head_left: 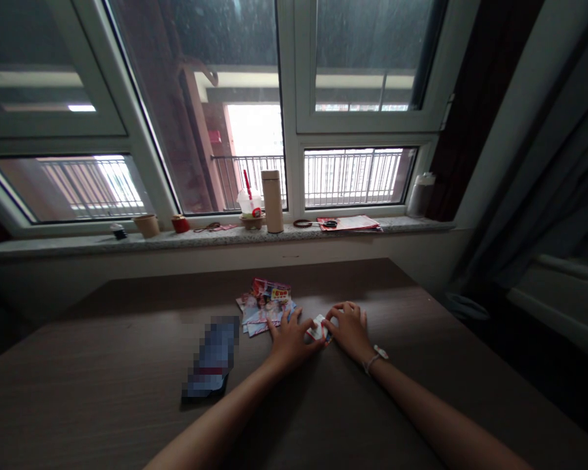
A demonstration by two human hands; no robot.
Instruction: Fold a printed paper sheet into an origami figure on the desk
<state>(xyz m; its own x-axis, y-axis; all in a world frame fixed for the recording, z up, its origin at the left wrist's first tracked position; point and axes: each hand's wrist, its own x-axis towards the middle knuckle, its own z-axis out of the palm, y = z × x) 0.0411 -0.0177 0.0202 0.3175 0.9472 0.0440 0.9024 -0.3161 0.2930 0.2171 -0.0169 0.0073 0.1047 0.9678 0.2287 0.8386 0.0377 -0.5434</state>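
Between my two hands lies a small piece of folded paper (317,328), mostly white with some coloured print, on the brown table. My left hand (291,341) presses the paper's left side with its thumb, while its other fingers spread toward a pile of printed paper pieces (268,303). From the right, my right hand (349,331) grips the paper's edge with thumb and bent forefinger; a bracelet (374,358) circles that wrist. The paper's near edge is partly covered by fingers. Left of my left forearm rests a phone (210,359), its screen blurred out.
Behind the table (102,339) runs a stone windowsill (206,239). On it stand a beige flask (272,202), a plastic cup with a red straw (249,202), a paper cup (147,225), scissors (327,224) on papers, and a pale bottle (420,196).
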